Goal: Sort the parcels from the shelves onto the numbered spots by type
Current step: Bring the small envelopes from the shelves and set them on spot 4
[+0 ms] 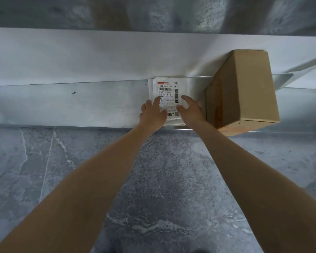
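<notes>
Low grey metal shelf straight ahead, seen from above. On it, toward the right: flat white plastic mailer with a printed shipping label, lying label-up, near edge at the shelf's front lip. Top label line reads 642 X431-00 036; several barcodes; smaller print too fine to read. Just right of the mailer: tall brown cardboard box, turned at an angle and overhanging the shelf front; cannot tell if box and mailer touch. 2 bare forearms stretched out, both hands on the mailer's near half. Left hand: palm down, fingers straight and slightly spread, resting flat across the lower label. Right hand: on the mailer's right part beside the box, fingers loosely curved and spread wide, thumb tip on the label; no pinch or wrap around the edge visible. Mailer flat on the shelf, not lifted. Plain white panel runs the full width behind the shelf. Grey marbled stone floor below.
</notes>
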